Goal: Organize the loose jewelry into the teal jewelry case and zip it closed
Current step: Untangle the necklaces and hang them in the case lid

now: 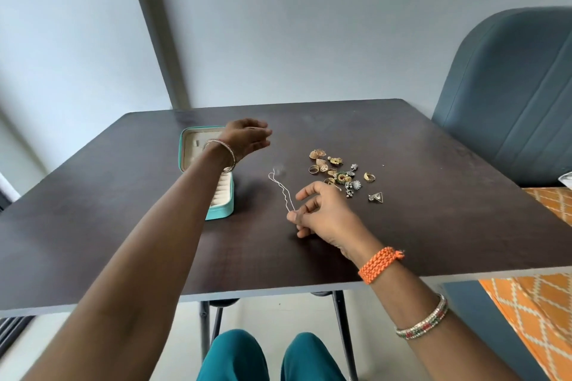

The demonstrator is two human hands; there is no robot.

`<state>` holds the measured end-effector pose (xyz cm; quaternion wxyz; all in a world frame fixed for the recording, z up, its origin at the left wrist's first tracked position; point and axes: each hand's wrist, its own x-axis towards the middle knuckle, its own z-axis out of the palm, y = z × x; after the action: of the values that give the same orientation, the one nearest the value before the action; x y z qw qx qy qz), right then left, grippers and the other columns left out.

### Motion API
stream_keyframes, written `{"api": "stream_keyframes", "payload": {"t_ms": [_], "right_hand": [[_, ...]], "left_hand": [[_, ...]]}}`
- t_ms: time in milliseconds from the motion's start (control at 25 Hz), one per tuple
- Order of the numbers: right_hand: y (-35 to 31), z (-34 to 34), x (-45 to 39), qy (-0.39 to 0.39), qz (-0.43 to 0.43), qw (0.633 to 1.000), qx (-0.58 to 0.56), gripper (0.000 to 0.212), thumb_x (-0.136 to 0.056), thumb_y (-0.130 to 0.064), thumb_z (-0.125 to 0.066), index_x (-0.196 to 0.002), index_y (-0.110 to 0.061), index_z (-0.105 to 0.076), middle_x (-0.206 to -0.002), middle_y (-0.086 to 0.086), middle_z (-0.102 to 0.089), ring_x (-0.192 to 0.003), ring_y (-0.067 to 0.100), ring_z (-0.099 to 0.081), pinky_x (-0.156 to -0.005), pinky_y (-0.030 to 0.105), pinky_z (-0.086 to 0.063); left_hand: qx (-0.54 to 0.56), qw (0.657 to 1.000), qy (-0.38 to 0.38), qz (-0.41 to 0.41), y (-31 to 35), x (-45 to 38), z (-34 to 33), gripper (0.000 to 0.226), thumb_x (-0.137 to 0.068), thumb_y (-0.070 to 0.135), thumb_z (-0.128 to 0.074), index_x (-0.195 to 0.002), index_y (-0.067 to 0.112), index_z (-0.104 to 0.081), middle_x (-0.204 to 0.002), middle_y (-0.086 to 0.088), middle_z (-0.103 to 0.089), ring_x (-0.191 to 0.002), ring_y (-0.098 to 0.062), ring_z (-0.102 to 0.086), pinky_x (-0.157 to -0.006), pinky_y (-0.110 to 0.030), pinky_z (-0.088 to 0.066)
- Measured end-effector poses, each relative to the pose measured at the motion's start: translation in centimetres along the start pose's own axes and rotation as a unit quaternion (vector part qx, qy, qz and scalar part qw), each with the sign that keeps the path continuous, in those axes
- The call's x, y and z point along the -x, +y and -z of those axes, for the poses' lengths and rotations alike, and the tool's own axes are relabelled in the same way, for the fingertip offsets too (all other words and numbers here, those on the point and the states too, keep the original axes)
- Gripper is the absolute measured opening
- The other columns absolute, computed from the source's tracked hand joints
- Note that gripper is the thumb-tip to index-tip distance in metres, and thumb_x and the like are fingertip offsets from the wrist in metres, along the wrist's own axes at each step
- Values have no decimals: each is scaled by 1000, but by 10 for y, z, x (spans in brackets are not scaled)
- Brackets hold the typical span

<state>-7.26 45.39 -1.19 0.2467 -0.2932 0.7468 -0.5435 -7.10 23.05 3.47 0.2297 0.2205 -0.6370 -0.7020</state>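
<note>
A dark worktop [402,226] stands against a pale wall [309,25], with a blue chair [510,96] at its right edge. My left hand [247,136] hovers with fingers relaxed over the open case [221,207] near the left edge. My right hand [322,213] pinches a thin chain [282,189], beside the jewelry [343,175] mid-worktop.

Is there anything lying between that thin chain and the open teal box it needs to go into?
Nothing visible on the table. The chain, pinched by the right hand, has bare tabletop between it and the teal case. The left forearm crosses over the case.
</note>
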Motion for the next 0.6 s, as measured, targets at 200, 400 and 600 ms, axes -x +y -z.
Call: {"api": "stream_keyframes", "payload": {"t_ms": [200, 400, 600], "right_hand": [[-6, 3, -6, -38, -26, 996, 78, 30, -80, -7, -72, -99, -15, -51, -61, -1, -62, -49, 15, -61, -72, 40, -56], [-9, 2, -7, -46, -39, 994, 96, 30, -79, -11, -74, -98, -16, -53, -61, -4, -63, -49, 12, -63, -70, 34, -54], [-11, 4, -3, -47, -46, 995, 79, 26, -79, -7, -73, -94, -14, -54, -63, -3, -60, -50, 14, -62, -78, 40, -57]], "left_hand": [[-345, 938, -31, -28, -14, -17, -7, 9, -84, -5, -61, -89, 2, -64, -73, -12, -59, -42, -1, -59, -58, -24, -56], [-601, 786, -51, -136, -16, -3, -28, 27, -81, 32, -69, -85, 6, -72, -78, -5, -63, -74, -18, -56, -70, -24, -39], [-631, 760, -81, -131, -35, 2, -58, 22, -79, 21, -71, -92, 3, -70, -98, -20, -68, -94, -36, -62, -81, -37, -50]]}}
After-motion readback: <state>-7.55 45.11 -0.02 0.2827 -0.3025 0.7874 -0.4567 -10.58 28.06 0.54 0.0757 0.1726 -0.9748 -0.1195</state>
